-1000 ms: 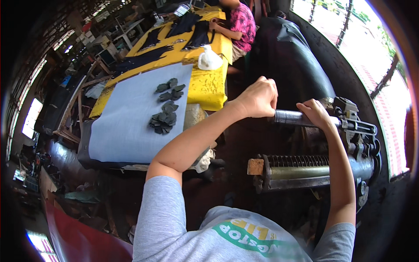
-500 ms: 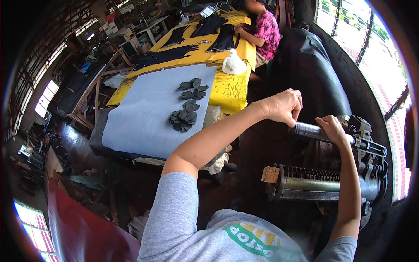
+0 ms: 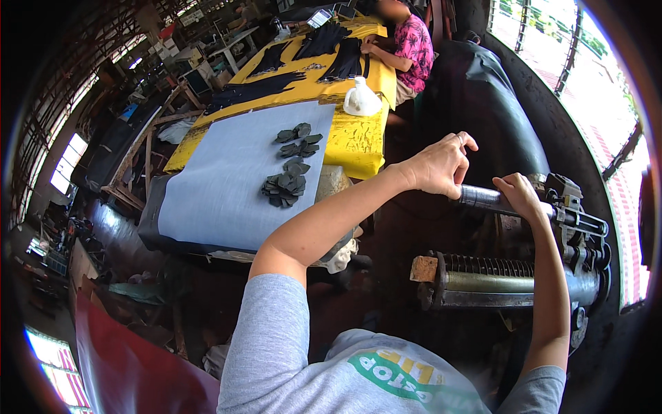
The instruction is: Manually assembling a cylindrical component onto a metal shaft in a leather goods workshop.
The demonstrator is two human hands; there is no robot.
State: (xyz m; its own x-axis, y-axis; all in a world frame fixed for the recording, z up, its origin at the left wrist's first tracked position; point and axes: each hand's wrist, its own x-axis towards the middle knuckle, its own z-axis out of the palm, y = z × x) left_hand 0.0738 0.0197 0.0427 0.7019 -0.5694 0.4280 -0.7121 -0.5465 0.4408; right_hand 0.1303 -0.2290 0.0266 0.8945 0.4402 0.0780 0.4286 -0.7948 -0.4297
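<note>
A dark metal cylinder [image 3: 480, 197] with a shiny surface sticks out leftward from a machine [image 3: 576, 221] at the right. My right hand [image 3: 522, 196] is wrapped over the cylinder from above, its fingers lying along the far side. At the cylinder's free left end is my left hand [image 3: 440, 165], its thumb next to the rim. The left fingers are raised and bent, apart from the thumb, and I see nothing between them. Below lies a thick brass-coloured roller [image 3: 489, 284] with a ribbed dark top and a wooden block [image 3: 423, 268] at its left end.
A long table with a yellow cover [image 3: 355, 148] holds a pale sheet [image 3: 214, 172], dark cut pieces [image 3: 284, 186], black fringed pieces [image 3: 258, 90] and a white jug [image 3: 362, 99]. Another person [image 3: 414, 48] sits at its far right. A large dark covered roll [image 3: 483, 103] stands behind the machine.
My left fingers have lifted and spread away from the thumb at the cylinder's end. My right hand keeps its place on the cylinder. The whole view has shifted slightly.
</note>
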